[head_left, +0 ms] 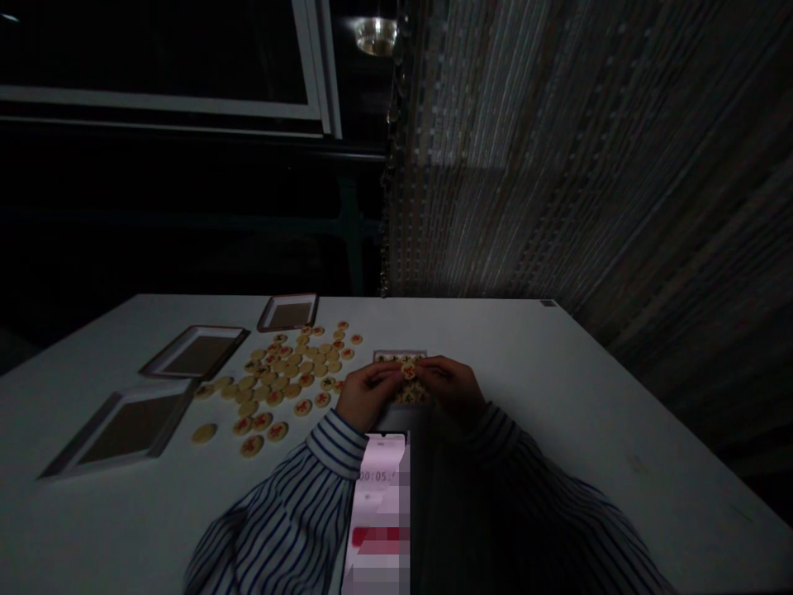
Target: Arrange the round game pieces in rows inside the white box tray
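My left hand (365, 395) and my right hand (451, 386) meet over a small box (400, 358) partly filled with round game pieces. Together their fingertips pinch one cream disc with a red mark (409, 371) just above the box. Both wrists wear striped sleeves. To the left of my hands lies a loose spread of several cream discs (291, 368), some with red marks and some with dark ones.
Three shallow empty trays lie on the white table (557, 388): one at the back (288, 312), one left of it (197, 351), one nearest at the left (127, 423). A lit phone (379, 504) stands before my chest. A beaded curtain (557, 149) hangs behind.
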`<state>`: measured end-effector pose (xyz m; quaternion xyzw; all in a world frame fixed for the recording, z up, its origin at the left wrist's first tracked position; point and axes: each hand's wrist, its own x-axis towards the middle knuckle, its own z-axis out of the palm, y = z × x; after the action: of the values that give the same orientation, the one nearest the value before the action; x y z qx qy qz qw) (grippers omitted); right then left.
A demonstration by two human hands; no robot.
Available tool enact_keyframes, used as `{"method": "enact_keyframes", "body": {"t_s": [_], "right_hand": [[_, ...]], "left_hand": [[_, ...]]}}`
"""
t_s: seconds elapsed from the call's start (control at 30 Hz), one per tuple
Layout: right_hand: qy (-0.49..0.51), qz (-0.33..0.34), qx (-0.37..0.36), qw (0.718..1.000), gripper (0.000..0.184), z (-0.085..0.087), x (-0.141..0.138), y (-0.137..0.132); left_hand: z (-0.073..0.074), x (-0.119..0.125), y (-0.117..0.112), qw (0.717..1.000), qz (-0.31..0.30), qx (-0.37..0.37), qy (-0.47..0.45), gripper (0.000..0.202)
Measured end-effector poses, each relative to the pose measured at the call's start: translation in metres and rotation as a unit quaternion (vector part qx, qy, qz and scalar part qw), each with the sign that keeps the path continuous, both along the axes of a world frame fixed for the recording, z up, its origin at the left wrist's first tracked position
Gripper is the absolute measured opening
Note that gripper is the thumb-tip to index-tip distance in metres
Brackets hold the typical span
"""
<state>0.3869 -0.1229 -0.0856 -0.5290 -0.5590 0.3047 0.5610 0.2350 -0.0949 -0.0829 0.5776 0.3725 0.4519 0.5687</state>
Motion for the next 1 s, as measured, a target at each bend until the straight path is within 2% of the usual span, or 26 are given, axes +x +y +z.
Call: {"method": "enact_keyframes", "body": {"t_s": [0.17,0.47,0.7,1.0], "right_hand": [[-0.004,0.006,-0.003,1.000,0.018,0.0001,-0.0021,-0.0008],[-0.009,0.021,-0.020,1.000,0.020,-0.0022,-0.0021,-0.0004],[-0.015,0.012,-0.036,0.999,0.018,-0.0012,-0.0036,-0.0022],[0.001,0.016,-0.042,0.999,0.018,0.0004,-0.0029,-0.0020]], "left_hand": [[0.0004,-0.0006,-0.0017,1.000,0.005,-0.015,-0.013,0.035],[-0.0068,-0.0018,0.0009,0.999,0.027,0.022,0.007,0.033],[-0.0020,-0.0020,-0.0007,0.996,0.051,0.053,0.047,0.028],[0.0000,-0.0026,-0.0021,0.996,0.033,0.066,0.047,0.025]]}}
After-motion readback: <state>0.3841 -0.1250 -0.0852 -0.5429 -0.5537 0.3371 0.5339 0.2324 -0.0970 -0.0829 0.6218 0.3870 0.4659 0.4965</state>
